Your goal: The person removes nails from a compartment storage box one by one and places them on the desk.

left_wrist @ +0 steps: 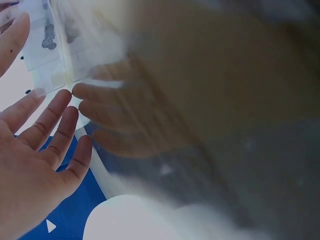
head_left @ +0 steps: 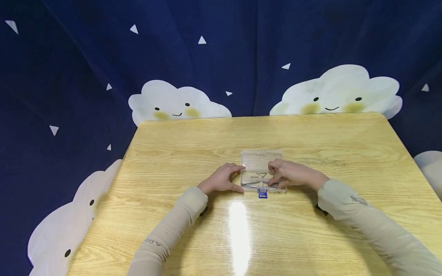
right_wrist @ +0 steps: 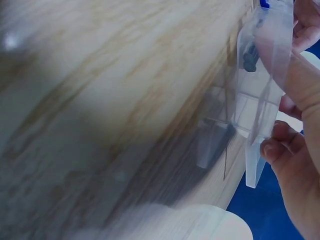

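Observation:
A clear plastic compartment box (head_left: 251, 178) lies on the table with its lid (head_left: 257, 161) tilted back. Silvery nails (head_left: 250, 185) fill part of the front left section, and more lie in the front right section. A few short ones (head_left: 261, 175) rest behind them. My left hand (head_left: 222, 178) holds the box's left end between thumb and index finger, its other fingers (left_wrist: 62, 132) extended. My right hand (head_left: 288, 174) dips its thumb and fingers into the front right section, among the nails; whether it pinches one I cannot tell.
A blue latch (head_left: 263, 193) sticks out from the box's front toward me. The wood-grain table (head_left: 179, 153) has a bright glare streak before the box. A dark blue curtain (head_left: 221, 57) with white clouds hangs behind and at the sides.

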A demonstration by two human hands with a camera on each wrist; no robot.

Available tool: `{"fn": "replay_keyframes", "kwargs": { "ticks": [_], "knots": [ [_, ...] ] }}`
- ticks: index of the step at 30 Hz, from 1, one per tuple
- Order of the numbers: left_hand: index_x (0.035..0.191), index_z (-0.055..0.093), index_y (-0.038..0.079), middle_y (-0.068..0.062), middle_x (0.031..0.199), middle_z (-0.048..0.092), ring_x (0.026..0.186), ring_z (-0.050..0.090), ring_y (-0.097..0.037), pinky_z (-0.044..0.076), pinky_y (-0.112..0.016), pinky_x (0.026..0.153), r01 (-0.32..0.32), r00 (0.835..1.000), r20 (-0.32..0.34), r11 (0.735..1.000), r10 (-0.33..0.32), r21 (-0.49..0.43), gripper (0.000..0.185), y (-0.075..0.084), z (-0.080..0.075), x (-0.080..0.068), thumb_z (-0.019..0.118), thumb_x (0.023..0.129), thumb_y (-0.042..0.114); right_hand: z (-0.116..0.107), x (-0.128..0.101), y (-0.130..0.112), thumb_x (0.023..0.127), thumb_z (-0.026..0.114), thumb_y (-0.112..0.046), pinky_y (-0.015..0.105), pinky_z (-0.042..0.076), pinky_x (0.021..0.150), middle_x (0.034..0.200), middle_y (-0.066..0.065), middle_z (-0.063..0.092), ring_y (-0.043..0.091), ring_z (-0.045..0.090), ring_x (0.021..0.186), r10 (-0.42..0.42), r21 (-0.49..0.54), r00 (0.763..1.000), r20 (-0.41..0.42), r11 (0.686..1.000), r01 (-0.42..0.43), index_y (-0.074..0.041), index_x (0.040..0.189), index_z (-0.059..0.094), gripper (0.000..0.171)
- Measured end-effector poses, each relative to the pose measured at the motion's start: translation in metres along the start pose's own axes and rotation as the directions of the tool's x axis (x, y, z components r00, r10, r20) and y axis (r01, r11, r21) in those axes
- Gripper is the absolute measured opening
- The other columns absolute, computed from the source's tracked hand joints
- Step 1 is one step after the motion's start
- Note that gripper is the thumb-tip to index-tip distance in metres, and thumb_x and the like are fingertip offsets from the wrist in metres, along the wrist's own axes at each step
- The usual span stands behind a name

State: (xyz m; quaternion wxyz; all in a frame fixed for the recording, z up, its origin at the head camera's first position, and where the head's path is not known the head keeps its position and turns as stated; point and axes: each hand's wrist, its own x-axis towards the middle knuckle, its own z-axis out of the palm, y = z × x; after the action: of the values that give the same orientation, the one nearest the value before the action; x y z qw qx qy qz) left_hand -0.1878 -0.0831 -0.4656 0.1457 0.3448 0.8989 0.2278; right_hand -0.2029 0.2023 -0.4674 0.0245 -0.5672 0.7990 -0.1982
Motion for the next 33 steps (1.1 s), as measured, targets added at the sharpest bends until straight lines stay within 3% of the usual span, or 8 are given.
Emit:
{"fn": "replay_keyframes", "kwargs": {
  "ticks": [8, 13, 20, 33],
  "knots": [
    [0.134, 0.045, 0.009, -0.006, 0.114, 0.055, 0.106, 0.047, -0.021, 0.035, -0.037, 0.094, 0.013, 1.000, 0.007, 1.000, -0.013, -0.009, 0.077, 0.003, -0.001, 0.000, 0.076, 0.071, 0.039, 0.002, -0.008, -0.001, 0.069, 0.076, -0.020, 0.025, 0.038, 0.065, 0.086, 0.003, 0.049, 0.011, 0.038, 0.078, -0.085, -0.004, 0.990, -0.113, 0.996, 0.085, -0.010, 0.090, 0.074, 0.024],
    [0.133, 0.045, 0.009, -0.005, 0.114, 0.055, 0.107, 0.047, -0.021, 0.035, -0.037, 0.095, 0.022, 1.000, 0.006, 1.000, -0.022, -0.009, 0.077, 0.003, -0.001, 0.000, 0.076, 0.071, 0.039, 0.004, -0.013, -0.001, 0.074, 0.073, -0.009, 0.023, 0.035, 0.065, 0.082, -0.002, 0.046, 0.009, 0.035, 0.077, -0.035, 0.057, 0.987, -0.154, 0.997, 0.044, -0.010, 0.088, 0.074, 0.014],
    [0.133, 0.045, 0.009, -0.005, 0.113, 0.056, 0.106, 0.047, -0.020, 0.036, -0.036, 0.093, 0.023, 1.000, 0.002, 1.000, -0.023, -0.010, 0.077, 0.002, -0.001, 0.001, 0.077, 0.070, 0.039, 0.010, -0.014, -0.001, 0.075, 0.071, -0.006, 0.022, 0.036, 0.063, 0.079, -0.006, 0.044, 0.008, 0.035, 0.076, 0.032, 0.082, 0.982, -0.184, 0.996, -0.017, -0.012, 0.083, 0.074, 0.011],
    [0.132, 0.047, 0.008, -0.006, 0.112, 0.057, 0.106, 0.049, -0.021, 0.036, -0.035, 0.094, 0.002, 1.000, -0.024, 1.000, -0.002, 0.016, 0.077, 0.002, -0.001, 0.002, 0.078, 0.069, 0.039, 0.012, -0.015, -0.006, 0.073, 0.073, -0.006, 0.021, 0.040, 0.060, 0.077, -0.006, 0.044, 0.007, 0.038, 0.072, 0.026, -0.021, 0.981, -0.194, 0.999, -0.030, -0.008, 0.085, 0.074, 0.012]
  ]
}}
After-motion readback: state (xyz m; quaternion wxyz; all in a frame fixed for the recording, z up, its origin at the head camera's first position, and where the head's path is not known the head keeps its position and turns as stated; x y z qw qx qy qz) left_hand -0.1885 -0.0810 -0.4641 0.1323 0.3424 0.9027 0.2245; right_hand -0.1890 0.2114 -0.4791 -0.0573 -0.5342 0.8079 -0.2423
